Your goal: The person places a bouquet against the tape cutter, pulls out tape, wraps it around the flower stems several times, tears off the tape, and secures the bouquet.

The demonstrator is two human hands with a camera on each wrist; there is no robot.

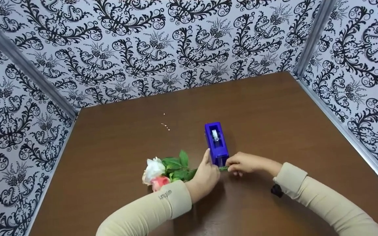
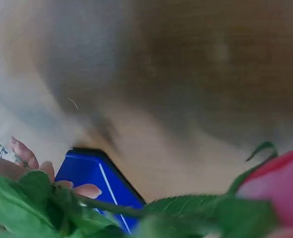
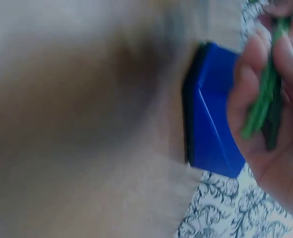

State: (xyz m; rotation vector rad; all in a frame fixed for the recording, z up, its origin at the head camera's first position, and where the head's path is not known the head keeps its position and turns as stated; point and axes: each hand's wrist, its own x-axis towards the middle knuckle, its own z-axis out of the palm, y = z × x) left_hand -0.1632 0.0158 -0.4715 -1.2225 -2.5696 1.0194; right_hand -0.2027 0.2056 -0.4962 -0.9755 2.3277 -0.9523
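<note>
Brown table [image 1: 110, 144], left to right: 1 white flower [image 1: 154, 168] and, on its near side, 1 pink flower [image 1: 160, 182]; small white flecks [image 1: 165, 125] on the tabletop farther off; green leaves [image 1: 175, 164] just right of the flowers. Left hand [image 1: 205, 175] over the stems [image 1: 223, 168], index finger extended toward the far side beside the blue tape dispenser [image 1: 219, 151], contact there unclear; other fingers curled, holding the stems. Dispenser just beyond the hands, tape roll [image 1: 215, 134] in its far part. Right hand [image 1: 246, 163] at right, fingers and thumb drawn narrow round the stem ends
</note>
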